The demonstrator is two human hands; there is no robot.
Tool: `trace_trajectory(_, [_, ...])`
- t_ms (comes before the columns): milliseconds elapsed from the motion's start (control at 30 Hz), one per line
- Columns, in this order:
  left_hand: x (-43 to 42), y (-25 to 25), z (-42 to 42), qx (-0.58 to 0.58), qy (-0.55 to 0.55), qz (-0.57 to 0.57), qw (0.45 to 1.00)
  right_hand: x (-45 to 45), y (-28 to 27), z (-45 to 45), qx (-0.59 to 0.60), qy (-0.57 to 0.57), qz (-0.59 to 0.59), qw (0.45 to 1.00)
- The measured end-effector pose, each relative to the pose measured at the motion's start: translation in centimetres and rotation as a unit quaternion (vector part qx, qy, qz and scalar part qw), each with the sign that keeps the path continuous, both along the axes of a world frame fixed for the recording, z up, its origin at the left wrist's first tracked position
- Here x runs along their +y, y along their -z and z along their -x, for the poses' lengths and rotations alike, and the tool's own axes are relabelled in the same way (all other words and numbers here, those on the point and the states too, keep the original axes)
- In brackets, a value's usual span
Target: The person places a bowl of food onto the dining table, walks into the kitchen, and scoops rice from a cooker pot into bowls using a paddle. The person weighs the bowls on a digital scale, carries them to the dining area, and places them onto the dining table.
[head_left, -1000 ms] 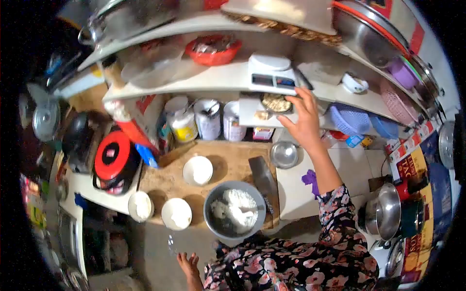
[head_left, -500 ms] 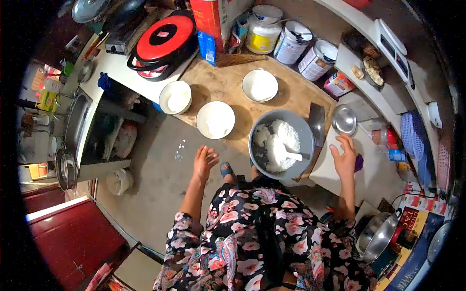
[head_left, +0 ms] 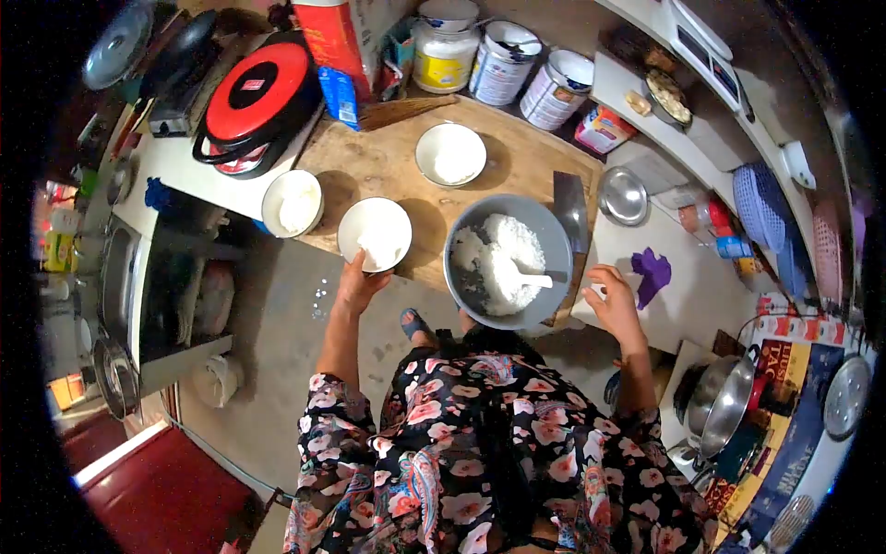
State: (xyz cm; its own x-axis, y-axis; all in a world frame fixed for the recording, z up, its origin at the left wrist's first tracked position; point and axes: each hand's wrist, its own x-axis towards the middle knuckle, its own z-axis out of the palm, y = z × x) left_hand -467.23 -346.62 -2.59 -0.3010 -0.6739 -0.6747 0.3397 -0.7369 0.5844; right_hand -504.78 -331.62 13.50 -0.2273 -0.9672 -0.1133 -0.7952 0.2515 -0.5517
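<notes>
My left hand [head_left: 358, 280] grips the near edge of a white bowl [head_left: 375, 227] with white contents, at the wooden board's front edge. To the right stands a grey pot [head_left: 466, 297] of white grainy food, with a white utensil [head_left: 528, 280] resting in it. My right hand [head_left: 611, 297] is beside the pot's right side, fingers curled but apart, with nothing visible in them. Two more white bowls with white contents stand on the left [head_left: 293, 203] and at the back [head_left: 450, 155].
A cleaver [head_left: 569, 211] lies right of the pot, near a metal bowl [head_left: 624, 196] and a purple cloth [head_left: 652, 274]. Behind the wooden board [head_left: 369, 152] stand cans [head_left: 505, 62]. A red-lidded pot [head_left: 257, 90] is at the left. A shelf [head_left: 628, 78] runs along the right.
My right hand has come down from the small dish on the shelf to beside the grey pot. My left hand has moved up and taken hold of the middle bowl. The view has shifted.
</notes>
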Motion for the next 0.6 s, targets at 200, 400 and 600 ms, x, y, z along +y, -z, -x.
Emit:
trace_trajectory(200, [0.8,-0.4,0.2,0.037,-0.063,-0.016,0.997,1.2,5.5,2.0,-0.13,0.073,-0.097,0.984])
trace_trajectory(400, [3.9,-2.3,-0.2,0.047,-0.099,-0.019,0.994,1.2,8.5,0.8,-0.49,0.188,-0.22,0.822])
trace_trajectory(600, [6.3,-2.4,0.0,0.03,-0.143,-0.037,0.989,-0.7,7.3,-0.2,-0.483,0.147,-0.212,0.837])
